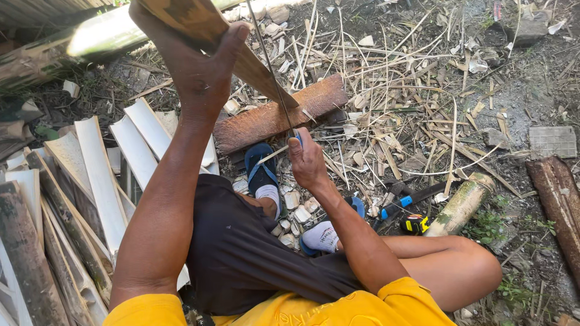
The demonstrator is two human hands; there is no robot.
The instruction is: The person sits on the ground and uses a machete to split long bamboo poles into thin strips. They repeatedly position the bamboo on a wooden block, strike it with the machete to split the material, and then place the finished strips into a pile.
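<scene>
My left hand [193,66] is raised at the upper left and grips a brown bamboo slat [260,75] that slants down to the right. Lower, at the centre, my right hand [306,162] is closed around a tool with a bit of blue handle [299,139] showing. A thin dark blade or rod [272,69] runs up from that hand along the slat's edge. A pale sliver [273,155] sticks out to the left of the right hand. I sit on the ground with my feet in blue sandals [261,166] below the hands.
Split pale bamboo slats [103,175] lie stacked at the left. A rust-brown plank [278,115] lies past my feet. To the right are a blue-handled tool [399,206], a yellow-black tape measure [415,224], a short bamboo section [462,204] and a log [559,199]. Dry shavings litter the ground.
</scene>
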